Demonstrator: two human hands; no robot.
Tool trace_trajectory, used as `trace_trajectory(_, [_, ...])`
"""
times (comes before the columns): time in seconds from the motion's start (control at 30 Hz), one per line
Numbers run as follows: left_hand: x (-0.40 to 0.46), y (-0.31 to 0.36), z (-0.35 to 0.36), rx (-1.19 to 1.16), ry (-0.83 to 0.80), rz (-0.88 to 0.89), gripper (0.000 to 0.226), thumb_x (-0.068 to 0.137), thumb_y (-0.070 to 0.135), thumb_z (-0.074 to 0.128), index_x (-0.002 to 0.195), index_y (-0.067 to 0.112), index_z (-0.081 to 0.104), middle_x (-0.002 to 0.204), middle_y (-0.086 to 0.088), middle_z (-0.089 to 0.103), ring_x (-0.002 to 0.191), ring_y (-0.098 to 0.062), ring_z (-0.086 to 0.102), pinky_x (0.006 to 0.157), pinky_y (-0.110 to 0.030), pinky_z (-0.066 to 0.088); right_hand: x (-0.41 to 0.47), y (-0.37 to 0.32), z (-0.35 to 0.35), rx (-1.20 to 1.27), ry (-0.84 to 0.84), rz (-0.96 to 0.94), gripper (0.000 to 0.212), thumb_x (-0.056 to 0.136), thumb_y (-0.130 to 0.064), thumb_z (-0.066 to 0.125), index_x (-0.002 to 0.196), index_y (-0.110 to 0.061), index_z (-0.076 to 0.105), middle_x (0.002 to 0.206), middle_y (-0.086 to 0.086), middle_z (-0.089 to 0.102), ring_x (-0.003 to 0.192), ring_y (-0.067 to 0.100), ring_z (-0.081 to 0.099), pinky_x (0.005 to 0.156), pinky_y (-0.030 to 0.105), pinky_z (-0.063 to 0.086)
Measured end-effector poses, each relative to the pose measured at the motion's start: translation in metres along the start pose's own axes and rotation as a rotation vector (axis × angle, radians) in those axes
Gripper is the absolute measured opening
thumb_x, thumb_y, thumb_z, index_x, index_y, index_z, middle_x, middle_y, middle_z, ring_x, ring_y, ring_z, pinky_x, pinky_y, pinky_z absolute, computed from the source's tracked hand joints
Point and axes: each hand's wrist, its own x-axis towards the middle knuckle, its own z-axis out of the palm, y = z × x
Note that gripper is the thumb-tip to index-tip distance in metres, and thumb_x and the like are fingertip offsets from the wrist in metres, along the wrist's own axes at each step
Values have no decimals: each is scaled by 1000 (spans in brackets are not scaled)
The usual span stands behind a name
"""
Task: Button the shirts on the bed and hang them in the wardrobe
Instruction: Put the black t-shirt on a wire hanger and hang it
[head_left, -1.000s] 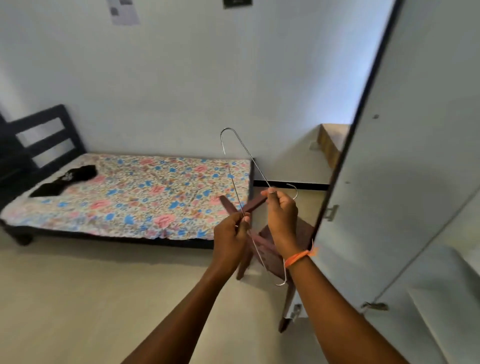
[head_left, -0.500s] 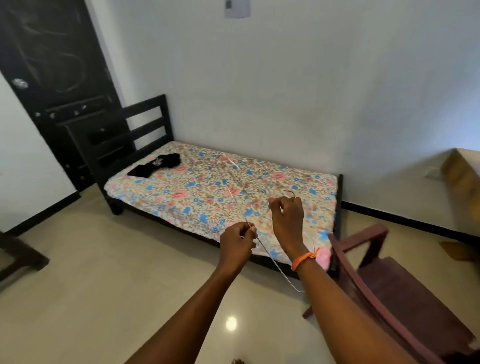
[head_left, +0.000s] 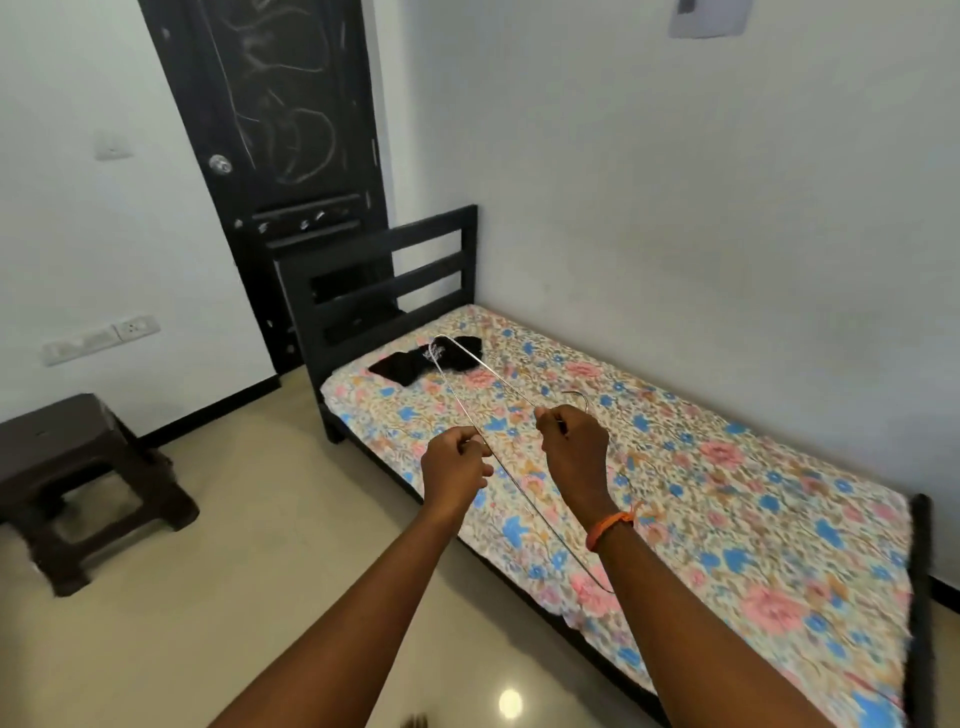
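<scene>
Floral-sheeted bed (head_left: 810, 545) holds a limp black shirt (head_left: 415, 361) at eleven o'clock. Left hand (head_left: 454, 470) and right hand (head_left: 574, 441) both pinch a light, springy wire hanger (head_left: 470, 410); lift the shirt by its collar.

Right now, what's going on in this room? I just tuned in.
A person stands beside the bed with the floral sheet, holding a thin silver wire hanger in both hands. The left hand pinches one wire side, and the right hand holds the part near the hook. A crumpled black garment lies on the sheet near the dark slatted headboard, untouched. Nothing is on the hanger yet. A dark brown stool stands on the floor to the left.
</scene>
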Motion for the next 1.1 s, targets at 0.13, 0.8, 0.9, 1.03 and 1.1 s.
trace_trajectory(0.13, [115, -7, -12, 5, -25, -23, 14, 99, 12, 51, 95, 20, 62, 92, -8, 70, 69, -21, 67, 65, -35, 56, 81, 16, 80, -27, -2, 2, 39, 99, -20, 59, 64, -5, 50, 55, 1, 42, 50, 12, 35, 49, 19, 24])
trace_trajectory(0.8, [645, -28, -43, 122, -90, -381, 13, 95, 6, 53, 97, 8, 65, 87, -10, 68, 62, -18, 58, 53, -26, 46, 485, 102, 407, -88, -63, 219, 45, 103, -13, 48, 62, -20, 31, 57, 1, 30, 51, 15, 23, 51, 24, 19])
trace_trajectory(0.9, [718, -36, -49, 243, -103, -384, 16, 96, 10, 52, 100, 8, 67, 89, -9, 69, 64, -17, 61, 55, -26, 48, 542, 116, 449, -106, -79, 252, 50, 103, -11, 48, 59, -22, 27, 55, -1, 24, 51, 15, 19, 52, 30, 17])
trace_trajectory(1.03, [820, -57, -45, 314, -91, -435, 16, 96, 11, 52, 95, 10, 67, 84, -6, 68, 65, -17, 61, 56, -28, 49, 611, 137, 496, -85, -69, 361, 44, 103, -16, 49, 62, -13, 36, 56, 1, 31, 52, 16, 25, 51, 28, 19])
trace_trajectory(1.1, [857, -62, -40, 350, -104, -438, 15, 95, 11, 51, 89, 11, 65, 82, -8, 68, 64, -19, 59, 56, -30, 50, 630, 138, 505, -76, -66, 363, 42, 103, -17, 50, 63, -7, 41, 57, 5, 38, 53, 20, 32, 53, 32, 24])
